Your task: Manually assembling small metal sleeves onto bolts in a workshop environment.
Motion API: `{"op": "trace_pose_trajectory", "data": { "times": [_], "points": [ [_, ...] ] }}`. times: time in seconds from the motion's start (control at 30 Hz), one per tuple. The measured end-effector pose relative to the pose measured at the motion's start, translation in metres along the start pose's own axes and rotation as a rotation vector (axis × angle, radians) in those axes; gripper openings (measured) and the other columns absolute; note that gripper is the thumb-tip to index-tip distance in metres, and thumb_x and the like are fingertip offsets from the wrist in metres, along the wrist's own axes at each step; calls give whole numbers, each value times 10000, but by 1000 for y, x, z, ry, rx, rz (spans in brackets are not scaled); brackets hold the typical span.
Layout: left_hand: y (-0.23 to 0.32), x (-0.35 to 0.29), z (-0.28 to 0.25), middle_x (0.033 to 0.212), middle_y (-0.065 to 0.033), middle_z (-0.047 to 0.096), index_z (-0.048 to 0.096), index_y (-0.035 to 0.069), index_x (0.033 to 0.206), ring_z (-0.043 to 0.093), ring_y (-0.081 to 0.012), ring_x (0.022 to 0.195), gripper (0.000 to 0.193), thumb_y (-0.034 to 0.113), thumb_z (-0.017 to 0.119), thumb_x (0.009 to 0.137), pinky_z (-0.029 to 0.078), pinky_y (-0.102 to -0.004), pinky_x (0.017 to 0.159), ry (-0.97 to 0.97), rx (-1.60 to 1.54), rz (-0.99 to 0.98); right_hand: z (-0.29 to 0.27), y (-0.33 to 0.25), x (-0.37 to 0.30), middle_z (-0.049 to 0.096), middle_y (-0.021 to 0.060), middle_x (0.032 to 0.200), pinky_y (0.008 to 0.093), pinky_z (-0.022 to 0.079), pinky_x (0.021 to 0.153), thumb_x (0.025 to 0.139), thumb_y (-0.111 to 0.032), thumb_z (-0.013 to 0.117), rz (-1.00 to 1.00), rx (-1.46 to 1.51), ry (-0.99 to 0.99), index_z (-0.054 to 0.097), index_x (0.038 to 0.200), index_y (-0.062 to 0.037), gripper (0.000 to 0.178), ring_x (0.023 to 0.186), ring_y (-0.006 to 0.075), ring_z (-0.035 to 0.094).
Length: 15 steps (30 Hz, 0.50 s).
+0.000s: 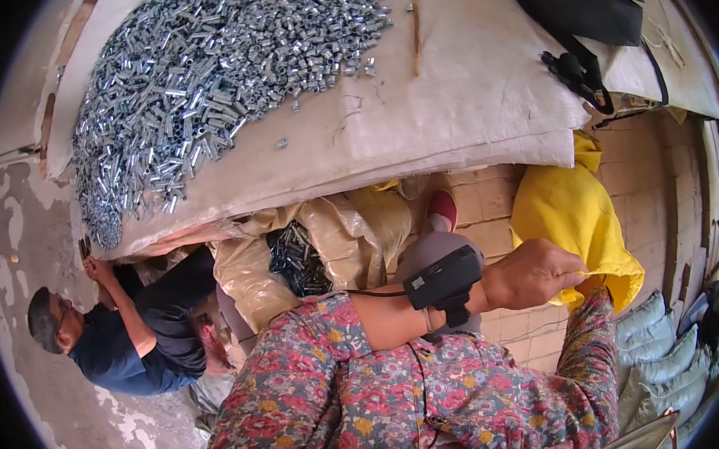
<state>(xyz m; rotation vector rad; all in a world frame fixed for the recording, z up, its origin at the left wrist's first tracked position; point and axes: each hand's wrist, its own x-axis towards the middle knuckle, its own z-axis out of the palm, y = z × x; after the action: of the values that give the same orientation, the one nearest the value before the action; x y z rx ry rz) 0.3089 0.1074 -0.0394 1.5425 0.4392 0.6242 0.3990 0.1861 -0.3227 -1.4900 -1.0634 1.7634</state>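
Note:
My left hand (535, 273) reaches across to the right and is closed on the rim of a yellow sack (566, 204), fingers pinched together. The sack hangs down at the right, beside the table edge. Only a bit of my right hand (591, 283) shows at the sack's near rim; the yellow cloth hides its fingers. A black device is strapped to my left wrist, with a cable running from it.
Small shiny metal sleeves (227, 76) lie heaped on the covered table (468, 119). Below its edge, an open tan sack (352, 233) holds dark metal pieces. A black bag (581, 5) lies at far right; filled sacks (665, 370) are stacked nearer. Another person (128, 337) sits at left.

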Motion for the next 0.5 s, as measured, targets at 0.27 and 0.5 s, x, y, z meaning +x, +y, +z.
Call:
{"op": "trace_pose_trajectory", "data": {
  "times": [0.27,0.5],
  "points": [
    [-3,6,5,763,-174,606,611,10,876,590,-331,706,189,183,539,859,454,-375,620,12,-64,-9,-3,10,26,584,131,995,332,542,647,797,-47,502,-101,-2,-121,534,1075,7,285,855,239,621],
    [-2,4,10,680,-183,561,562,4,739,558,-355,644,206,187,543,832,430,-393,580,32,-104,53,-11,12,39,585,128,996,330,542,654,801,-45,497,-215,26,-169,532,1078,4,283,857,235,622]
  ]
}}
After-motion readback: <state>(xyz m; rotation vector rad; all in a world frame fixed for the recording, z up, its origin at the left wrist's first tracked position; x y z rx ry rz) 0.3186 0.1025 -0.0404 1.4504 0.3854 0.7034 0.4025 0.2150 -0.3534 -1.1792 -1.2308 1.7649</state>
